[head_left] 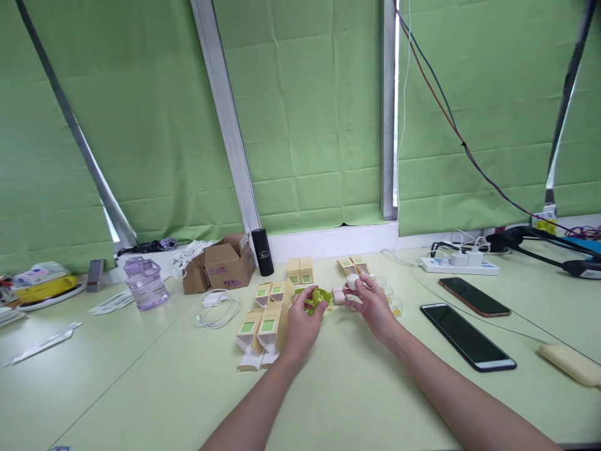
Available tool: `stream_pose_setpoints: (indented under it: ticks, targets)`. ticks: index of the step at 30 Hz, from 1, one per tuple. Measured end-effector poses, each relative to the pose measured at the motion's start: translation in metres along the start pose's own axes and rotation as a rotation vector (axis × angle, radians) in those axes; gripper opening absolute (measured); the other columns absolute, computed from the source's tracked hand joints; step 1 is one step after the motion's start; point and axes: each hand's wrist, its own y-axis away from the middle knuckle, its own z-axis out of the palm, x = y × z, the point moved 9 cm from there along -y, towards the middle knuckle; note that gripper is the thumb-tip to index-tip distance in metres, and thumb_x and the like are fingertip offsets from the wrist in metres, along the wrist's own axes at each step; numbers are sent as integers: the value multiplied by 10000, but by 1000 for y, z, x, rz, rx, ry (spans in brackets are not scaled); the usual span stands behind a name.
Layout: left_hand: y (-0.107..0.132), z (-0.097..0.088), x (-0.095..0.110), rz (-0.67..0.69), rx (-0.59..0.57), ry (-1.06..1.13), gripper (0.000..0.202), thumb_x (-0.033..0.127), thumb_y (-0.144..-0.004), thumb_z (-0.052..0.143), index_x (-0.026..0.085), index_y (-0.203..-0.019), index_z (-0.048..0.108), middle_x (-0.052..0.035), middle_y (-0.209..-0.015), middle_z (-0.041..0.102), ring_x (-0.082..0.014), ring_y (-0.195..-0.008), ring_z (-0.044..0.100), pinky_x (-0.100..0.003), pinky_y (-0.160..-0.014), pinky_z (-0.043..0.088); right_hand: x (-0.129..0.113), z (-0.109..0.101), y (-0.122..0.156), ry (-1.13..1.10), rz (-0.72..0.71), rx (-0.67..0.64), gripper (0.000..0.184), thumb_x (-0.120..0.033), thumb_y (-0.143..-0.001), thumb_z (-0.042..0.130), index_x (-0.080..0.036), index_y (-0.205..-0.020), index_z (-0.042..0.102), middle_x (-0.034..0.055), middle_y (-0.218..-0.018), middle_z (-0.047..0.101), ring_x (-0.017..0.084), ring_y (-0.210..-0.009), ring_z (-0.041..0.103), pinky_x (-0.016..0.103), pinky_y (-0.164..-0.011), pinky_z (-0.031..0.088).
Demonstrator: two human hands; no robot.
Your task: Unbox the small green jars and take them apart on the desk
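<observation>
My left hand [303, 322] curls round a small bright green object [318, 299] on the pale green table [352, 388]. My right hand [370, 300] pinches a small white cylinder [352, 281] just above the table. Two more small whitish pieces [338, 294] lie between the hands. Several small tan cartons with green labels [263, 326] lie left of my left hand, some with open flaps. More such cartons [300, 270] stand behind, and others [354, 265] lie beyond my right hand.
Two phones [467, 335] [474, 296] lie at the right, with a power strip [460, 265] behind them. A brown cardboard box [225, 266], a black cylinder [262, 252], a white coiled cable [216, 307] and a purple jug [144, 283] stand at the left. Green blinds hang behind.
</observation>
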Motion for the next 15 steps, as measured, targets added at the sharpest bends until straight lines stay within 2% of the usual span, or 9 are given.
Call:
stream_pose_setpoints:
  ticks: [5, 10, 15]
  targets:
    - [0, 0, 0, 3, -1, -12, 404, 369, -852, 721, 218, -1226, 688, -99, -1141, 698, -209, -936, 664, -348, -860, 529, -12, 4, 4, 91, -87, 2, 543, -479, -607, 916, -247, -1031, 668, 6, -893, 663, 194, -820, 648, 322, -650, 589]
    - [0, 0, -1, 14, 0, -37, 412, 387, -863, 709, 214, -1236, 680, -109, -1157, 695, -214, -939, 666, -355, -859, 529, -14, 6, 4, 156, -125, -25, 533, -444, -605, 917, -242, -1042, 689, 8, -888, 648, 188, -815, 628, 328, -667, 593]
    - [0, 1, -3, 7, -10, -60, 410, 387, -873, 697, 222, -1247, 670, -102, -1168, 687, -213, -953, 657, -354, -871, 522, -19, 3, 1, 245, -212, -27, 491, -418, -654, 874, -239, -1085, 719, 8, -887, 638, 192, -834, 608, 395, -779, 616]
